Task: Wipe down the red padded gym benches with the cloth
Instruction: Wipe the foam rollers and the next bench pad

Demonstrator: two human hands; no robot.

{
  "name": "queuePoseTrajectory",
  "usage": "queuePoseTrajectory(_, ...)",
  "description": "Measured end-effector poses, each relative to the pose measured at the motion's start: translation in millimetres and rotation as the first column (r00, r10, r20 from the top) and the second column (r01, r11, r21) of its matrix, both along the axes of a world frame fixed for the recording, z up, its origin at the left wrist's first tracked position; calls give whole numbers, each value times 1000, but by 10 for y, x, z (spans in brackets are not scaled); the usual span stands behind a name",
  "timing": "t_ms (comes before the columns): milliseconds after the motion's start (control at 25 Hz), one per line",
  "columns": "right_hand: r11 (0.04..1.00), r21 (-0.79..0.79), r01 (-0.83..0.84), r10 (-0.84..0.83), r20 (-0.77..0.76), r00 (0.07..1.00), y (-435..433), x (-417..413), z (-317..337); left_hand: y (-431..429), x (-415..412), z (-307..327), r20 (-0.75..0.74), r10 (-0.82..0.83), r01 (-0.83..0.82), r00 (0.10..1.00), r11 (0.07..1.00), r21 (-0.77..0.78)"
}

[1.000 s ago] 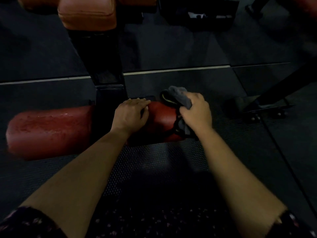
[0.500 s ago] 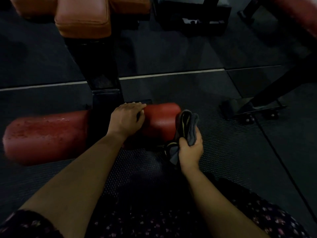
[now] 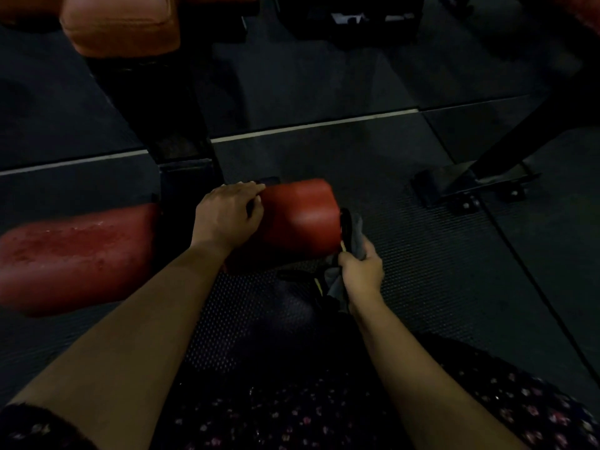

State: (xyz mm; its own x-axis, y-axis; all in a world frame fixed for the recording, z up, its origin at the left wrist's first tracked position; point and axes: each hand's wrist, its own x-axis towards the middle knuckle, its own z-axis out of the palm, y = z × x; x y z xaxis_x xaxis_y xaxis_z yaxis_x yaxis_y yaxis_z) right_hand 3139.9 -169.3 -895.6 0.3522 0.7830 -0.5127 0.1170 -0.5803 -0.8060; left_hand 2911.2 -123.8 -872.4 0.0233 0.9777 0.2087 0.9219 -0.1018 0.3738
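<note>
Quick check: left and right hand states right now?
Left hand: open, resting on the red roller pad.
Right hand: gripping the grey cloth.

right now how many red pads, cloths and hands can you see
red roller pads: 2 (left, right)
orange seat pad: 1
cloth: 1
hands: 2 (left hand, right hand)
total: 6

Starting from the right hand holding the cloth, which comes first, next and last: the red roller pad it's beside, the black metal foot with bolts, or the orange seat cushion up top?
From the right hand:
1. Red roller pad, just left.
2. Black metal foot, up right.
3. Orange seat cushion, far upper left.
</note>
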Motion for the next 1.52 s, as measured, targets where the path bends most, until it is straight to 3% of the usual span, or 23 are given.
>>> queuePoseTrajectory(80, 995, 51, -82, 79, 58, 995, -90, 46, -71, -8, 11, 1, -1, -1, 1, 1000, 1000, -3)
queuePoseTrajectory(240, 990, -76, -119, 125, 91, 988, 36, 85, -3, -7, 3, 3, -4, -14, 14, 1000, 1000, -14)
queuePoseTrajectory(360, 984, 102, -145, 127, 164, 978, 240, 172, 255, -7, 21, 11, -4, -24, 24, 1000, 1000, 4)
queuePoseTrajectory(480, 934, 143, -326, 288, 233, 929, 585, 257, 396, 3, 8, 2, -5, -14, 14, 1000, 1000, 10)
queuePoseTrajectory(640, 860, 69, -505, 465, 300, 833, 1137, 178, 510, 14, 24, -29, -44, -53, 57, 998, 993, 100)
queuePoseTrajectory(720, 721, 16, -692, 614, 449, 650, 1427, 85, 662, -3, 7, -71, -78, -122, 133, 990, 976, 172)
queuePoseTrajectory(800, 493, -137, -859, 714, 628, 309, 1634, -149, 848, 8, -18, -86, -80, -176, 188, 981, 966, 179)
queuePoseTrajectory(920, 148, -356, -923, 594, 778, -205, 1670, -677, 978, 14, -53, -63, -129, -199, 221, 971, 957, 188)
queuePoseTrajectory(960, 77, -403, -912, 527, 793, -306, 1639, -804, 975, -2, -55, -54, -165, -198, 228, 966, 955, 190)
queuePoseTrajectory(1040, 19, -451, -892, 465, 794, -392, 1605, -850, 930, -13, -59, -31, -191, -185, 223, 964, 954, 200)
queuePoseTrajectory(1080, 36, -468, -883, 496, 775, -391, 1635, -770, 910, -7, -56, -11, -168, -184, 211, 969, 963, 165)
queuePoseTrajectory(1160, 186, -470, -863, 638, 726, -258, 1722, -513, 900, -4, -39, 44, -114, -178, 180, 977, 984, 8)
queuePoseTrajectory(1240, 355, -441, -825, 756, 655, -25, 1740, -225, 899, 14, -20, 72, -187, -208, 181, 960, 971, -153)
queuePoseTrajectory(1320, 501, -275, -821, 780, 555, 290, 1536, -28, 820, 52, -7, 82, -243, -238, 188, 940, 959, -214)
queuePoseTrajectory(1360, 624, -136, -770, 712, 504, 489, 1368, 29, 722, 58, -8, 78, -244, -234, 180, 941, 958, -223)
queuePoseTrajectory(1440, 888, 132, -441, 352, 423, 835, 998, 73, 412, 60, -9, 76, -223, -213, 166, 951, 962, -215)
queuePoseTrajectory(1480, 948, 233, -216, 119, 369, 922, 797, 58, 258, 60, -3, 77, -200, -205, 164, 958, 965, -202)
queuePoseTrajectory(1520, 951, 308, -21, -76, 299, 951, 597, 14, 137, 55, 4, 80, -170, -198, 165, 965, 968, -190)
